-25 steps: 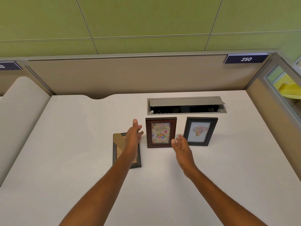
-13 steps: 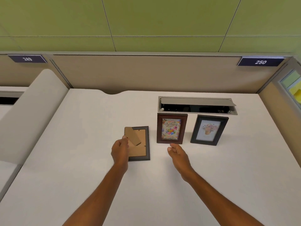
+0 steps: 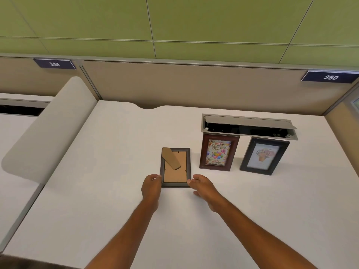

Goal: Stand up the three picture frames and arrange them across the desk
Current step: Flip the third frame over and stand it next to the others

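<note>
Two frames up, and your left hand [image 3: 151, 188] and right hand [image 3: 202, 186] bracket the face-down grey frame [image 3: 175, 167] mid-desk, fingers loose, not yet gripping; next, lift it onto its easel leg [image 3: 171, 158].

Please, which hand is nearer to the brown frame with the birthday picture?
Right. The right hand is below the brown birthday frame, by the near right corner of the face-down grey frame. The left hand is beyond that grey frame's left corner, farther away.

Single head cam, looking forward and down at the table [image 3: 97, 191] from above the near edge. Close range (arm's reach), partition wall [image 3: 194, 84] fills the far side.
</note>
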